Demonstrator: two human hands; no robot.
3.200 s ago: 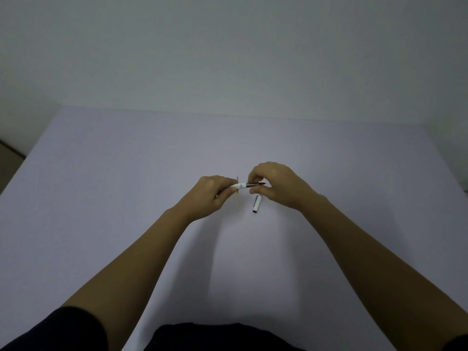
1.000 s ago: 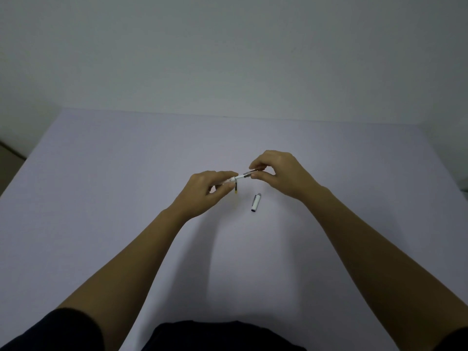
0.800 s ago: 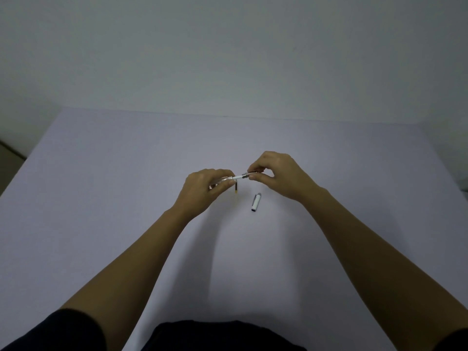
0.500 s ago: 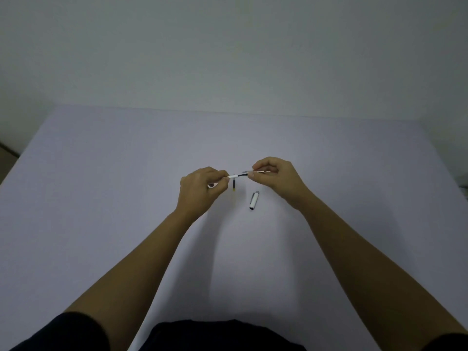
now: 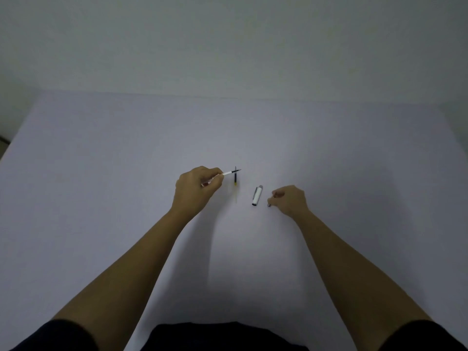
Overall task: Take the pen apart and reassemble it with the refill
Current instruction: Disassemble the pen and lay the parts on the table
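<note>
Tabletop (image 5: 101,173): pale, plain.
Left hand (image 5: 195,191): fingers grasping pen (image 5: 229,173), tip toward 2 o'clock.
Refill (image 5: 235,176): beside tip.
Cap (image 5: 257,195): at centre.
Right hand (image 5: 290,200): fingers pinching small piece (image 5: 269,204).

Pen parts lying between two hands on the table

The left hand (image 5: 196,190) is gripping the thin white pen barrel (image 5: 228,173), its tip pointing right; the slim dark refill (image 5: 235,176) is lying just beyond that tip, the short white cap (image 5: 257,195) right of it, beside the right hand (image 5: 288,198), all on the pale flat table (image 5: 101,160).
</note>
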